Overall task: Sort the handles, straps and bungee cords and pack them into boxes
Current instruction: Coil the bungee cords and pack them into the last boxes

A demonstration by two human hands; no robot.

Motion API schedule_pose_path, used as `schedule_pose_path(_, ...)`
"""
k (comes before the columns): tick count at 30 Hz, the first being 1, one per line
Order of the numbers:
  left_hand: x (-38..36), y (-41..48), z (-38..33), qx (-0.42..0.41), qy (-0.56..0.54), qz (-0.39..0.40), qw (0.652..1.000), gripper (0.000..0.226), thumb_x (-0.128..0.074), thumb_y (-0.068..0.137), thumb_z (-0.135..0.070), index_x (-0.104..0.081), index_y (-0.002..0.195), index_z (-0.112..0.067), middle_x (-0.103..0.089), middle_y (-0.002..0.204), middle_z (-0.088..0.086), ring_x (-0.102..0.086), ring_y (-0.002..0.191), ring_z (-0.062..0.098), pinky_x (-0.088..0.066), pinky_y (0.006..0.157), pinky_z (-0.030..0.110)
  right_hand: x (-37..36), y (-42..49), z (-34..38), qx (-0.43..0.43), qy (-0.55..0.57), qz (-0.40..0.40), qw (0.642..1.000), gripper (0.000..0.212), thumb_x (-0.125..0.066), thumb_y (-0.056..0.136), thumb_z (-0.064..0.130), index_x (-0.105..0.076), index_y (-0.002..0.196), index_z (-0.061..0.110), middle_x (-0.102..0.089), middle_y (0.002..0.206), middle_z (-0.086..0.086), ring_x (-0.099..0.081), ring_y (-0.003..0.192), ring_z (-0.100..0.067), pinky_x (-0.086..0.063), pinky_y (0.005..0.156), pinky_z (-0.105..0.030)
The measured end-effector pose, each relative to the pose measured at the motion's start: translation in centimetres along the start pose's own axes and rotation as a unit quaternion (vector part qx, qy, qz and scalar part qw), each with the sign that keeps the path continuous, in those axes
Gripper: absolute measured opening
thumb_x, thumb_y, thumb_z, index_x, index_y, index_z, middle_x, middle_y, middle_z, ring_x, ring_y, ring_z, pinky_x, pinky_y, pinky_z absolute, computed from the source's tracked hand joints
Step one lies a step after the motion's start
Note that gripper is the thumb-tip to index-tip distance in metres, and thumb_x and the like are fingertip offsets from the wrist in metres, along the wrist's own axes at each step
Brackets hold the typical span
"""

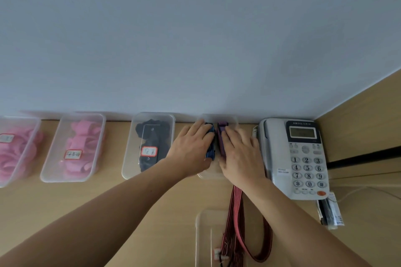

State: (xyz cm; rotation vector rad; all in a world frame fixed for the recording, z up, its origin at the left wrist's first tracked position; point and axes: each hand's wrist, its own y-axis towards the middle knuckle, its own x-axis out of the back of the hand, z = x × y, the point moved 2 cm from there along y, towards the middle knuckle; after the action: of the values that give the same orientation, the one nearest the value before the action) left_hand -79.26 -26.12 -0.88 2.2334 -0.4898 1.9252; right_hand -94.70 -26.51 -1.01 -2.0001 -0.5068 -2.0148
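Pressing bungee cords [211, 149] (fingers [196, 129] flat) into box [209, 176].

The cord [211, 147] is blue-and-black striped, the strap [221, 144] purple, the long cords [237, 208] red-striped (boxed handles [80, 141] pink).

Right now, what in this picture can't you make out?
Head view only.
Far clear box: the left hand and right hand cover most of its contents, beyond a blue striped strap and a purple strap.
Red-bordered label: writing too small to read.
Leftmost pink-filled box: cut by the left edge.
Near box: cut by the bottom edge.
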Motion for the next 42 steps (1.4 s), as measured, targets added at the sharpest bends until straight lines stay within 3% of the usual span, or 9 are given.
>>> schedule_pose_path(6, 0.0, 0.2, -0.1, -0.017, 0.017, 0.001, 1.0, 0.066, -0.062, 0.081, -0.038, -0.045, 0.139, -0.013, -0.034, 0.154, 0.003, -0.012, 0.149, 0.026, -0.015, 0.117, 0.037, -0.1, 0.7, -0.6, -0.006, -0.006, 0.016, 1.0, 0.072, -0.086, 0.058, 0.04, -0.065, 0.121, 0.012, -0.064, 0.125, 0.0, -0.051, 0.12, -0.027, -0.036, 0.09, -0.043)
schedule_pose_path(14, -0.4, 0.1, 0.2, 0.005, 0.033, 0.011, 0.999, 0.074, -0.058, 0.082, -0.048, -0.036, 0.146, -0.016, -0.027, 0.158, 0.003, -0.007, 0.151, 0.025, -0.014, 0.119, 0.041, -0.2, 0.1, -0.6, -0.012, 0.017, 0.014, 1.0, 0.065, -0.076, 0.073, 0.042, -0.061, 0.128, 0.01, -0.06, 0.133, -0.001, -0.049, 0.126, -0.028, -0.044, 0.091, -0.046)
schedule_pose_path(18, -0.4, 0.2, 0.1, 0.016, 0.037, 0.027, 0.999, 0.073, -0.056, 0.084, -0.048, -0.034, 0.146, -0.016, -0.025, 0.158, 0.005, -0.003, 0.151, 0.026, -0.014, 0.119, 0.044, -0.4, -0.4, -0.7, -0.019, 0.028, 0.079, 0.996, 0.068, -0.057, 0.089, 0.043, -0.036, 0.148, 0.016, -0.037, 0.154, 0.001, -0.024, 0.145, -0.027, -0.033, 0.107, -0.051)
schedule_pose_path(22, 0.1, 0.4, -0.6, 0.02, 0.02, 0.028, 0.999, 0.067, -0.056, 0.085, -0.044, -0.037, 0.142, -0.015, -0.023, 0.157, 0.006, 0.002, 0.151, 0.027, -0.012, 0.12, 0.046, -0.2, -0.7, -0.4, -0.042, 0.075, 0.13, 0.988, 0.074, -0.049, 0.094, 0.043, -0.012, 0.155, 0.023, -0.01, 0.163, 0.006, -0.002, 0.15, -0.024, -0.022, 0.115, -0.052)
schedule_pose_path(28, 2.2, -1.4, -1.0, 0.02, -0.016, 0.002, 1.0, 0.064, -0.053, 0.089, -0.044, -0.037, 0.144, -0.015, -0.017, 0.16, 0.006, 0.003, 0.151, 0.026, -0.014, 0.119, 0.044, 2.9, -2.8, -0.4, -0.068, 0.168, 0.057, 0.982, 0.058, -0.051, 0.096, 0.029, -0.032, 0.15, 0.016, -0.027, 0.158, 0.001, -0.019, 0.145, -0.022, -0.022, 0.117, -0.038)
schedule_pose_path(33, 3.4, -4.7, -2.8, -0.02, -0.178, -0.055, 0.982, 0.045, -0.056, 0.087, -0.029, -0.055, 0.13, -0.015, -0.049, 0.14, 0.002, -0.039, 0.133, 0.02, -0.036, 0.108, 0.034, 4.8, -7.8, -0.3, -0.189, 0.277, -0.003, 0.942, 0.034, -0.055, 0.095, 0.022, -0.059, 0.129, 0.015, -0.059, 0.13, -0.002, -0.05, 0.123, -0.019, -0.036, 0.101, -0.03)
schedule_pose_path(35, 3.2, -5.9, -3.7, -0.019, -0.246, -0.015, 0.969, 0.039, -0.055, 0.089, -0.029, -0.06, 0.126, -0.018, -0.061, 0.127, -0.002, -0.055, 0.117, 0.016, -0.043, 0.097, 0.029, 5.0, -10.2, -0.3, -0.232, 0.293, -0.013, 0.927, 0.03, -0.056, 0.095, 0.022, -0.062, 0.124, 0.016, -0.064, 0.121, -0.001, -0.058, 0.112, -0.017, -0.043, 0.096, -0.03)
schedule_pose_path(38, 2.2, -7.2, -4.8, -0.026, -0.271, 0.049, 0.961, 0.033, -0.054, 0.09, -0.029, -0.063, 0.121, -0.022, -0.067, 0.117, -0.007, -0.062, 0.104, 0.011, -0.046, 0.086, 0.023, 4.4, -13.6, -0.2, -0.298, 0.286, 0.04, 0.91, 0.033, -0.055, 0.096, 0.026, -0.06, 0.127, 0.016, -0.063, 0.124, -0.001, -0.059, 0.112, -0.015, -0.048, 0.097, -0.035)
schedule_pose_path(42, 1.1, -8.3, -6.5, -0.022, -0.297, 0.104, 0.949, 0.034, -0.054, 0.091, -0.027, -0.062, 0.123, -0.019, -0.066, 0.121, -0.003, -0.061, 0.105, 0.013, -0.047, 0.089, 0.025, 3.5, -16.2, 0.2, -0.322, 0.253, 0.092, 0.908, 0.034, -0.055, 0.094, 0.031, -0.06, 0.125, 0.018, -0.063, 0.122, -0.001, -0.059, 0.112, -0.018, -0.047, 0.094, -0.034)
